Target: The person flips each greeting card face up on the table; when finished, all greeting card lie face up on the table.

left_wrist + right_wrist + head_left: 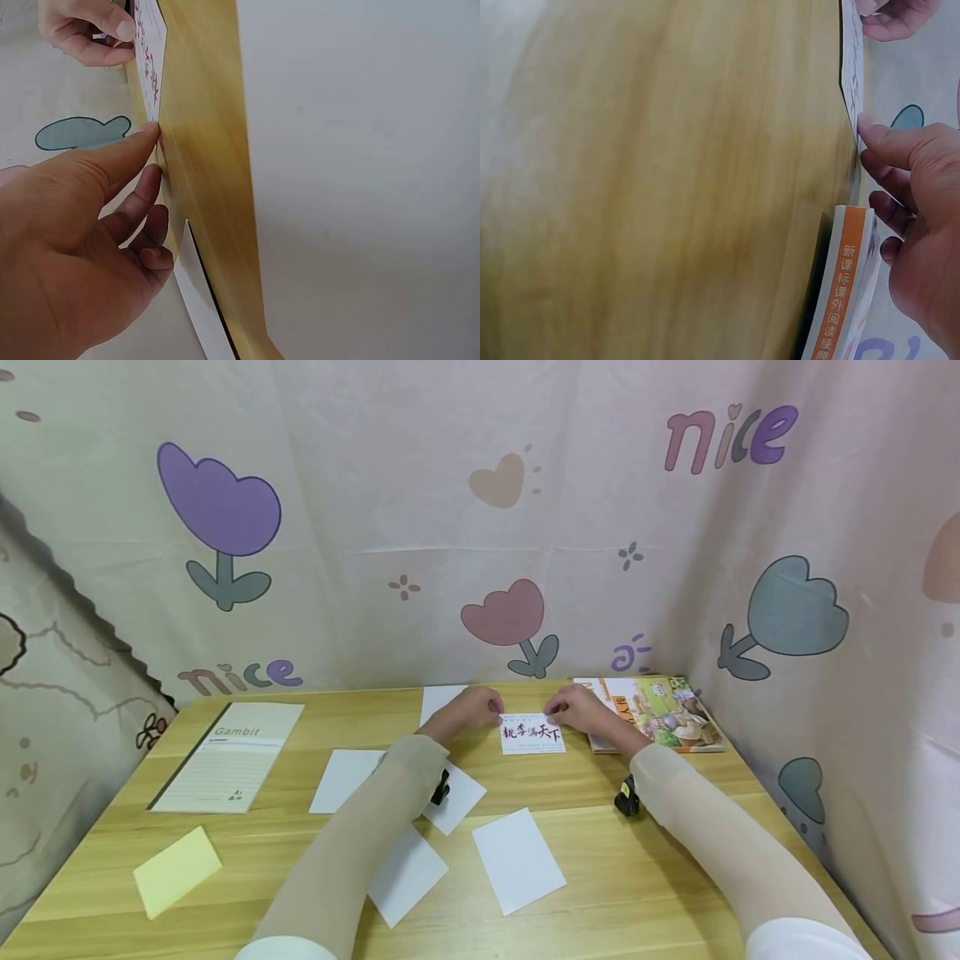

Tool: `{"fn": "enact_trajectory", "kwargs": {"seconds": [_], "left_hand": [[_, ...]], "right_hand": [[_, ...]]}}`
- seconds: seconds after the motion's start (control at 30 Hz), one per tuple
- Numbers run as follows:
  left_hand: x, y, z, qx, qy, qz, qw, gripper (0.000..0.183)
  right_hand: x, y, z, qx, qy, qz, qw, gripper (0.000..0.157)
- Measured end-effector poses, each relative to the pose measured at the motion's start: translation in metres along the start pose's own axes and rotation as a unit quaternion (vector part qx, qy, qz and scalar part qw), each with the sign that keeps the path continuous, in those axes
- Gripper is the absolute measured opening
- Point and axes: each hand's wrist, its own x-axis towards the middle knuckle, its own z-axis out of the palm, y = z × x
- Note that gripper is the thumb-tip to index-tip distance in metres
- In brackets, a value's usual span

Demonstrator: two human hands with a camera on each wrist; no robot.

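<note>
Near the middle of the far edge of the wooden table, the white calligraphy card is between two hands. The left hand pinches its far left corner with thumb and forefinger; the right hand pinches the far right corner similarly. Both arms reach forward, other fingers loosely bent. The card is rectangular, with large dark red Chinese characters. One orange-spined book lies at the table's far right corner.
</note>
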Motion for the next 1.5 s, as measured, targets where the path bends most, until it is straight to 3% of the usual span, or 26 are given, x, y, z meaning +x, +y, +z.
{"fn": "enact_trajectory", "kwargs": {"seconds": [0.23, 0.4, 0.6, 0.8, 1.0, 1.2, 1.5], "left_hand": [[-0.004, -0.005, -0.004, -0.038, -0.002, 0.017, 0.9991, 0.017], [-0.021, -0.006, -0.01, -0.1, -0.013, 0.047, 0.9938, 0.021], [-0.06, 0.0, -0.015, -0.116, -0.02, 0.095, 0.9886, 0.021], [-0.109, 0.005, -0.003, -0.129, -0.021, 0.097, 0.9867, 0.017], [-0.145, 0.002, 0.016, -0.127, -0.034, 0.106, 0.9856, 0.017], [-0.169, -0.005, 0.027, -0.107, -0.041, 0.101, 0.9882, 0.011], [-0.183, -0.005, 0.033, -0.033, -0.052, 0.114, 0.9916, 0.014]], "right_hand": [[-0.005, -0.003, -0.007, 0.047, 0.005, 0.02, 0.999, 0.021], [-0.021, -0.019, -0.014, 0.099, -0.004, 0.008, 0.995, 0.027], [-0.053, -0.048, -0.012, 0.126, -0.011, -0.004, 0.992, 0.026], [-0.085, -0.074, 0.004, 0.156, -0.016, -0.027, 0.987, 0.025], [-0.111, -0.082, 0.031, 0.175, -0.031, -0.056, 0.982, 0.024], [-0.121, -0.085, 0.046, 0.201, -0.059, -0.046, 0.977, 0.023], [-0.124, -0.093, 0.054, 0.109, -0.063, -0.086, 0.988, 0.024]]}}
